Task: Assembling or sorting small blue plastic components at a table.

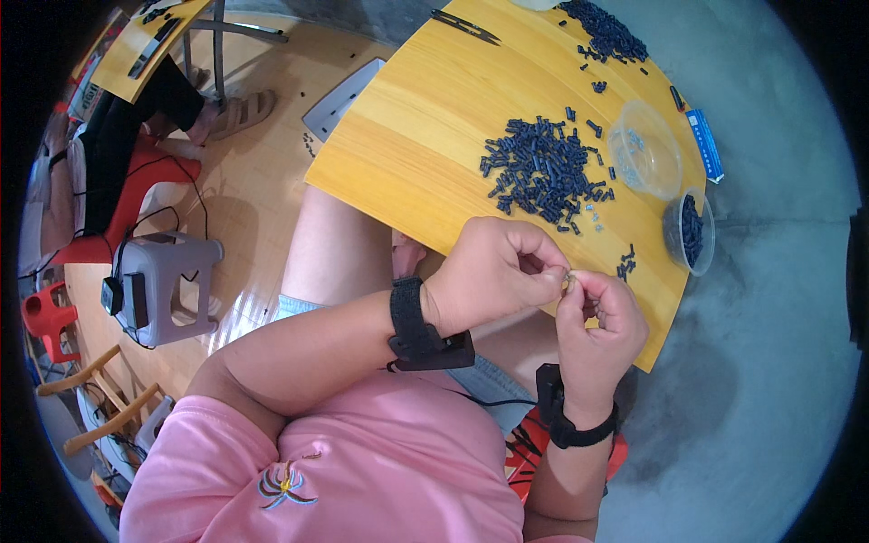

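My left hand [500, 268] and my right hand [605, 324] meet fingertip to fingertip above the near edge of the yellow wooden table [425, 109]. Each pinches thumb against forefinger, and a tiny piece shows between the tips, too small to name. Just beyond my hands lies a heap of short black tube-like parts [541, 170]. A few tiny pale-blue bits [593, 217] lie at its near right side. By my right hand is a small cluster of black parts [626, 262]. Both wrists wear black straps with small boxes.
To the right stand a clear round tub [670, 185] with pale-blue bits and a smaller clear cup [708, 258] of black parts. A blue box [705, 146], another black heap [605, 32] and black snips [465, 26] lie farther off. At left are a grey stool [167, 281] and a seated person.
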{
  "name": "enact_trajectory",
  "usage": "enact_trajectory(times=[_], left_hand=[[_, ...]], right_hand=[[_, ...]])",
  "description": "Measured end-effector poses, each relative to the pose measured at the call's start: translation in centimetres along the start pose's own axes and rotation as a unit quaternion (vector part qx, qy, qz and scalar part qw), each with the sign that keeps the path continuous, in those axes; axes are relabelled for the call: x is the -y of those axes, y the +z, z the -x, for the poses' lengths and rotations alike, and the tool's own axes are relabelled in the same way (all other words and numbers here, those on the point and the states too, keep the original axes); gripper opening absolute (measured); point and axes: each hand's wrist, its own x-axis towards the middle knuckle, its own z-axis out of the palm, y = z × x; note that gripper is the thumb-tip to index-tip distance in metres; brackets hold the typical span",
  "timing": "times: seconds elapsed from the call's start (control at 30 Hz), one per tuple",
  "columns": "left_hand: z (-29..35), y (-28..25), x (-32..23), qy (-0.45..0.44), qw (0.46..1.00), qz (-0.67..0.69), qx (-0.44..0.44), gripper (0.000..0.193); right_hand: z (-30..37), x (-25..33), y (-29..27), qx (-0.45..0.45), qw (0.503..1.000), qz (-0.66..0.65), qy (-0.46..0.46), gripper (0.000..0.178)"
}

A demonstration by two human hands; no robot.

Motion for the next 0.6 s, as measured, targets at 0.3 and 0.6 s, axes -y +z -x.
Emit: enact_trajectory(times=[0.3,0.6], left_hand=[[-0.8,-0.7,0.6,-0.174,0.948,0.261,0.05,0.017],[-1.3,-1.1,1.1,-0.199,0.925,0.311,0.089,0.018]], right_hand=[[-0.7,-0.4,0.5,0.007,1.0,0.003,-0.012,0.008],[-1.3,-0.9,0.7,0.004,0.999,0.015,-0.038,0.01]])
